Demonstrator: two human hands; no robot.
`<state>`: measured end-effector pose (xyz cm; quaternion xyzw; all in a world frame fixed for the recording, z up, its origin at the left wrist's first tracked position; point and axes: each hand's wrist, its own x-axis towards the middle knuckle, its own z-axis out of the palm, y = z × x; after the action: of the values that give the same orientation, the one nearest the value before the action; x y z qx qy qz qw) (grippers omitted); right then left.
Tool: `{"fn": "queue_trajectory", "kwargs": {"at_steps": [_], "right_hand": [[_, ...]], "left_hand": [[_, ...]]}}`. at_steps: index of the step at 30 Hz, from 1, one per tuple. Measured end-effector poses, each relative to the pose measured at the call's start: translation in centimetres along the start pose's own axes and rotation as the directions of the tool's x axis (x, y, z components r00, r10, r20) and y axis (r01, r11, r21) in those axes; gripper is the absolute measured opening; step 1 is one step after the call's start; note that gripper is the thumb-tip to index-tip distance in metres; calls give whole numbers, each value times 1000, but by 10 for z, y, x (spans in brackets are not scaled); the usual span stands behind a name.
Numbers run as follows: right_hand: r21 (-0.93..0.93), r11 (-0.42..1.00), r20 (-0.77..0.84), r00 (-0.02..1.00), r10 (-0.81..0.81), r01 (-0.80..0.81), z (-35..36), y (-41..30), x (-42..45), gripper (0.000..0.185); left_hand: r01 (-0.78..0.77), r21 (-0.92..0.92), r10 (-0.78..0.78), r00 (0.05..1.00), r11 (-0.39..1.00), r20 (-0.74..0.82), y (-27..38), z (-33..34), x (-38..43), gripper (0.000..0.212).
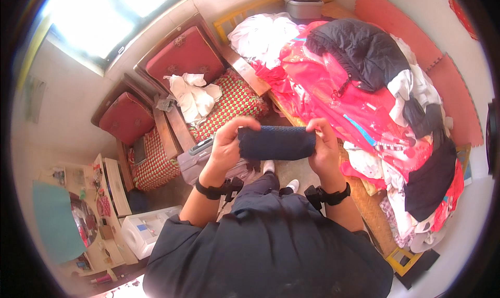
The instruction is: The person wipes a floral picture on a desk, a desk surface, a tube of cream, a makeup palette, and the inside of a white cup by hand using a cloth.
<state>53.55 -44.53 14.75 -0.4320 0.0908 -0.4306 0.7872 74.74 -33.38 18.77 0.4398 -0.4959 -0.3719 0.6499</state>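
A dark navy piece of knitted fabric (276, 143) is stretched between my two hands in front of my body. Its shape is a short, wide band; whether it is folded, I cannot tell. My left hand (229, 143) pinches its left end, thumb and fingers at the upper corner. At the opposite end, my right hand (323, 145) grips the fabric the same way. Black straps with small devices sit on both wrists. Below the fabric, my feet in light shoes show on the floor.
A bed with a red patterned blanket (312, 83), a black puffer jacket (355, 52) and heaped clothes stands to the right. Left are wooden chairs with red cushions (183, 55), a white cloth (195, 96) and a grey-pink suitcase (195, 163). A white appliance (142, 231) stands lower left.
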Motion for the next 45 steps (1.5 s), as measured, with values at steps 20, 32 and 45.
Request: {"fn": "queue_trajectory", "kwargs": {"at_steps": [20,32,45], "right_hand": [[-446,571,-131,681,720,-689,-2,154,242,58],[-735,605,316,635,705,-305,84,275,319,63],[-514,625,313,549,775,-588,74,331,447,27]], "left_hand": [[387,-781,-583,812,490,37,-153,-158,91,74],[-275,-741,-537,543,612,-645,-163,-281,74,40],[-422,-451,-405,199,786,-892,-163,-305,141,26]]}}
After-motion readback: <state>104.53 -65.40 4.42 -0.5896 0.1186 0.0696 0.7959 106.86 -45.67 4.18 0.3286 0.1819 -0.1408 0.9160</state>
